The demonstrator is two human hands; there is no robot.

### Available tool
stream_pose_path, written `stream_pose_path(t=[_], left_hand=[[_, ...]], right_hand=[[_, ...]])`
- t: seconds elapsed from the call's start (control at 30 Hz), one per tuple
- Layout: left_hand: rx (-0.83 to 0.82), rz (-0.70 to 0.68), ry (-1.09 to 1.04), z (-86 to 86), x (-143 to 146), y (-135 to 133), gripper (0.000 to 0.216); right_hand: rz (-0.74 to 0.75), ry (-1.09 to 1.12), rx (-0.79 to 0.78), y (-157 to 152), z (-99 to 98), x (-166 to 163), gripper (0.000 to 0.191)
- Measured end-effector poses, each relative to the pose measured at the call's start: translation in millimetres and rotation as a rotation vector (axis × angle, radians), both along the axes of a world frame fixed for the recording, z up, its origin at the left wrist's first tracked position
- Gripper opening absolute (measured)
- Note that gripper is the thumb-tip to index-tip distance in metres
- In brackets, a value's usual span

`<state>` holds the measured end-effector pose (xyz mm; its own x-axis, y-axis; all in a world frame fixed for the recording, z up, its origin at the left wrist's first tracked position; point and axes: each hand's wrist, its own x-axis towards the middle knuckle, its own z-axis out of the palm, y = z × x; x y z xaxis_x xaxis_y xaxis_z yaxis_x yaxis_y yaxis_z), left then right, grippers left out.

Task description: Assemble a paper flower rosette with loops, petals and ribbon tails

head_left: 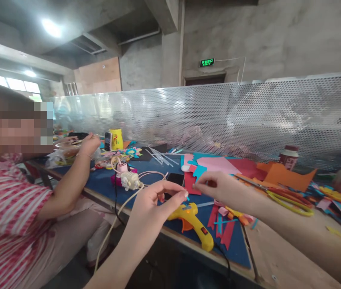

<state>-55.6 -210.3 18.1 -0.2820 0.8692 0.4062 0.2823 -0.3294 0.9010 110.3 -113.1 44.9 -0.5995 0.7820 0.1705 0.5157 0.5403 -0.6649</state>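
Observation:
My left hand point(158, 206) is closed in a pinch, thumb against forefinger, with a small blue piece point(187, 198), seemingly paper, showing at the fingertips. To its right, my right hand point(218, 188) has its fingers curled together over the table; whatever they may hold is hidden. A yellow hot glue gun point(199, 228) with an orange trigger lies just below my left fingertips, its handle toward the table's front edge. Red paper strips point(227, 235) with notched ends and thin blue strips lie beside it. Behind the hands is a red paper sheet point(191, 184).
Scissors with yellow and red handles point(291, 202) lie at right, near orange paper point(289, 178) and a dark bottle point(289, 157). Plugs and cables point(130, 180) occupy the left, with glue sticks point(162, 155) behind. A person in a striped shirt point(11, 196) sits at left, holding chopsticks over a bowl.

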Motion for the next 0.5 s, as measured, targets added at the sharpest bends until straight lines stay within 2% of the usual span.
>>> stream_pose_path(t=[0.1, 0.17, 0.3, 0.5], left_hand=[[-0.065, -0.055, 0.074, 0.6, 13, 2, 0.007], [-0.11, -0.115, 0.101, -0.4, 20, 4, 0.01], [-0.17, -0.23, 0.101, -2.7, 30, 10, 0.018], [-0.161, -0.224, 0.199, 0.8, 42, 12, 0.017]], right_hand=[[0.099, 0.128, -0.179, -7, 10.4, 20, 0.027], [0.169, 0.129, -0.238, -10, 10.2, 31, 0.026], [0.226, 0.117, -0.173, -16, 5.1, 45, 0.019], [0.186, 0.16, -0.157, -20, -1.1, 60, 0.018]])
